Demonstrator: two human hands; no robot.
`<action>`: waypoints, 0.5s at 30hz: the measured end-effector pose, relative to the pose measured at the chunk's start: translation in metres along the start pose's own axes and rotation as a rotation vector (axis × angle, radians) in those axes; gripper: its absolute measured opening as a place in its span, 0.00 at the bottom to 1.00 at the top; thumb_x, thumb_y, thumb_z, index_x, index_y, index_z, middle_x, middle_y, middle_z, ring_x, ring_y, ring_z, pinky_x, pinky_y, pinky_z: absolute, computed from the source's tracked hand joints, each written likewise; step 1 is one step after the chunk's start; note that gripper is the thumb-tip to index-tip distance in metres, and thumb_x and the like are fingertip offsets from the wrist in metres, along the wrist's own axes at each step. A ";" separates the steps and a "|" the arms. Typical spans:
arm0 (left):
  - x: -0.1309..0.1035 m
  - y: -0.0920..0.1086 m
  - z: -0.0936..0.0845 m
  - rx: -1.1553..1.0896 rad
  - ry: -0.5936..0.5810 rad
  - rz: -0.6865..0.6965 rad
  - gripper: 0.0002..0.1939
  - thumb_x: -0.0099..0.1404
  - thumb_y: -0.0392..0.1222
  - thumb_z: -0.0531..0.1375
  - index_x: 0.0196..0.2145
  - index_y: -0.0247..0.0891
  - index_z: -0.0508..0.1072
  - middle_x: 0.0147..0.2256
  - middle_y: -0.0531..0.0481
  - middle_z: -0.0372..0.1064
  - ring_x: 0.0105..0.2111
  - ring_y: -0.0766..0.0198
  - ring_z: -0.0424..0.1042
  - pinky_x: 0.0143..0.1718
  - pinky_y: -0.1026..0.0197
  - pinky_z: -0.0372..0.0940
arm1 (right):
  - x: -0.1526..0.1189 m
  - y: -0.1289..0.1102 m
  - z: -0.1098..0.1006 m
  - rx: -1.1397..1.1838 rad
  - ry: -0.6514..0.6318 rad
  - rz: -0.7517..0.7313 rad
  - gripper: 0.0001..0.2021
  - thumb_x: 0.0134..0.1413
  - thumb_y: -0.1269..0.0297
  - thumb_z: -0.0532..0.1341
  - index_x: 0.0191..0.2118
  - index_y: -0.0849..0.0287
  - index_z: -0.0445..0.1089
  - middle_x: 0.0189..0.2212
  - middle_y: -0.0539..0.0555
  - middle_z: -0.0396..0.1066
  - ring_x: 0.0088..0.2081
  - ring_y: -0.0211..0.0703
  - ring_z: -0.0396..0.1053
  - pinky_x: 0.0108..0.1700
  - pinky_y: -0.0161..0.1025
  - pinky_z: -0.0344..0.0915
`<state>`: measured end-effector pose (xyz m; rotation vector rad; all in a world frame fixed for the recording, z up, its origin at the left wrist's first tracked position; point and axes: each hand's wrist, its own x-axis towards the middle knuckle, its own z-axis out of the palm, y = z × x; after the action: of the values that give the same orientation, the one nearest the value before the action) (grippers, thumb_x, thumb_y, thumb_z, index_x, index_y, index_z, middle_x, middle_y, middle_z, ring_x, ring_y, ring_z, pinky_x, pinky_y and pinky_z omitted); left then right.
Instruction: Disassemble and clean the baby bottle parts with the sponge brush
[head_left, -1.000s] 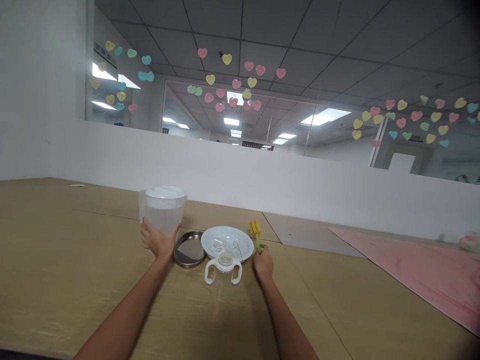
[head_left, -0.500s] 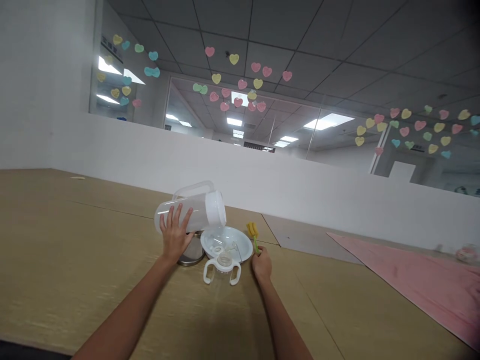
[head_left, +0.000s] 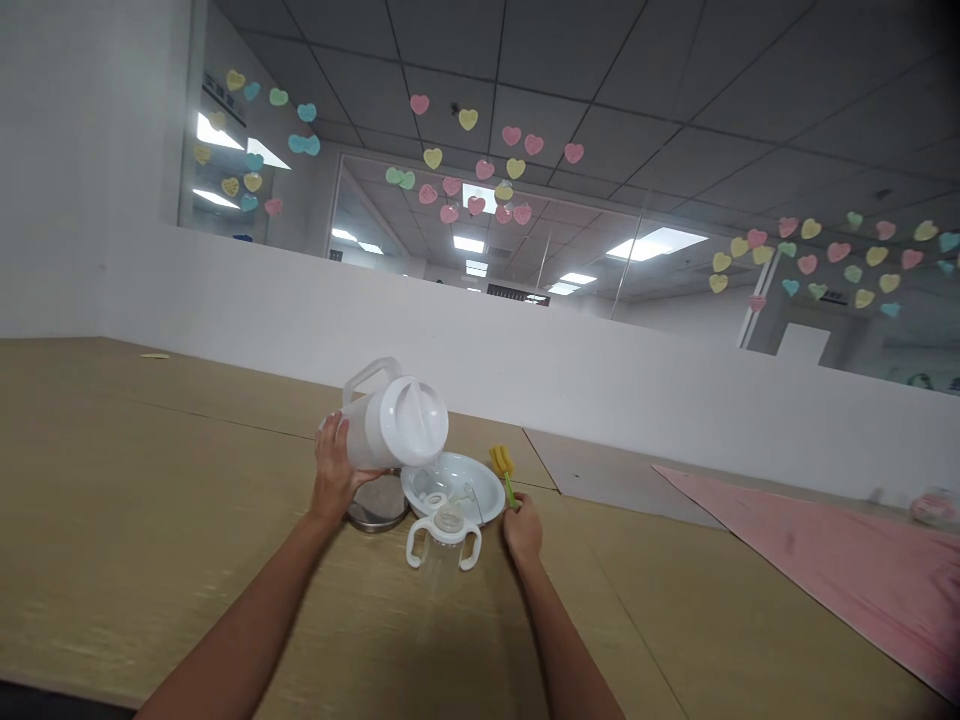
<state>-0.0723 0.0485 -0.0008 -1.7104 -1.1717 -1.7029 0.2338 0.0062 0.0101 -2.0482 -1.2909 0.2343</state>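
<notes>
The left hand (head_left: 334, 478) grips the lidded pitcher (head_left: 394, 424), newly tipped toward the bowl (head_left: 489, 482), apparently pouring; the right hand (head_left: 523, 528) holds a sponge brush (head_left: 502, 463).

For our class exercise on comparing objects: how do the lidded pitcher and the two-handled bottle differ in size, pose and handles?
The pitcher looks larger than the bottle. The pitcher is tilted in the left hand; the bottle stands upright. The pitcher shows one handle; the bottle has two curved white ones. Both have white parts.
</notes>
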 end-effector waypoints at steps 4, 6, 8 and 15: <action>-0.003 -0.009 0.001 -0.006 0.004 0.040 0.49 0.54 0.63 0.57 0.61 0.30 0.40 0.60 0.27 0.43 0.62 0.41 0.42 0.61 0.42 0.44 | 0.001 0.001 0.001 0.004 0.000 0.002 0.20 0.51 0.73 0.49 0.51 0.61 0.64 0.41 0.59 0.73 0.45 0.46 0.70 0.40 0.35 0.61; -0.004 -0.012 0.002 -0.016 -0.001 0.053 0.49 0.54 0.62 0.58 0.61 0.32 0.40 0.60 0.27 0.44 0.62 0.42 0.42 0.60 0.41 0.44 | 0.001 0.001 0.001 0.005 -0.001 0.001 0.20 0.51 0.73 0.49 0.50 0.61 0.64 0.41 0.58 0.73 0.44 0.45 0.70 0.39 0.35 0.61; -0.005 -0.014 0.002 -0.043 -0.014 0.061 0.49 0.54 0.60 0.59 0.62 0.34 0.39 0.60 0.28 0.43 0.63 0.42 0.42 0.60 0.40 0.45 | 0.001 0.001 0.001 0.005 -0.002 -0.001 0.19 0.52 0.72 0.50 0.50 0.60 0.64 0.41 0.57 0.73 0.43 0.45 0.71 0.39 0.35 0.61; -0.004 -0.006 0.000 -0.121 -0.054 -0.081 0.50 0.52 0.59 0.61 0.62 0.38 0.38 0.61 0.30 0.41 0.62 0.42 0.43 0.60 0.38 0.45 | 0.000 -0.001 0.000 -0.002 -0.017 -0.003 0.18 0.55 0.67 0.49 0.51 0.61 0.64 0.42 0.59 0.73 0.45 0.47 0.70 0.40 0.36 0.61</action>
<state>-0.0769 0.0505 -0.0061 -1.8141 -1.1991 -1.8200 0.2331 0.0058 0.0108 -2.0492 -1.3052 0.2498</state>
